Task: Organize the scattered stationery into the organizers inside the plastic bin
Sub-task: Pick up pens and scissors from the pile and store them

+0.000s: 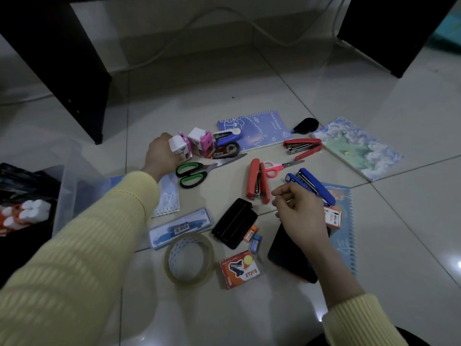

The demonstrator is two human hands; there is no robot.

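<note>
The stationery lies scattered on a pale tiled floor (224,315). The left hand (162,152), in a yellow ribbed sleeve, reaches to the middle of the frame, left of centre. Its fingers are curled round a white-and-pink sharpener (179,146) and grip it from the left side. The fingertips themselves are hidden behind the hand and the sharpener. A second sharpener (200,143) of the same kind stands just to the right of it, touching or nearly so. Right of that sits a small blue stapler (228,137), with a dark tape dispenser (228,149) below it. Green-handled scissors (197,172) lie just below the held sharpener, near the left wrist.

The right hand (299,208) hangs lower right of centre with its fingers loosely curled, and nothing shows between them. Its knuckles are just below a long blue stapler (314,186), and its thumb tip points towards a red stapler (258,181); whether it touches either cannot be told. Under the wrist lies a flat black slab (289,258), and a black hole punch (234,222) lies to the left of the hand.

The plastic bin (72,171) stands at the left edge of the frame, partly behind the left forearm and well apart from both hands. Dark organizers (22,186) and white-and-orange pieces are visible inside it. A clear tape roll (189,260), a staple box (240,269) and a clear pen case (180,227) lie in the lower middle. A blue spiral notebook (252,129) lies at upper centre.
</note>
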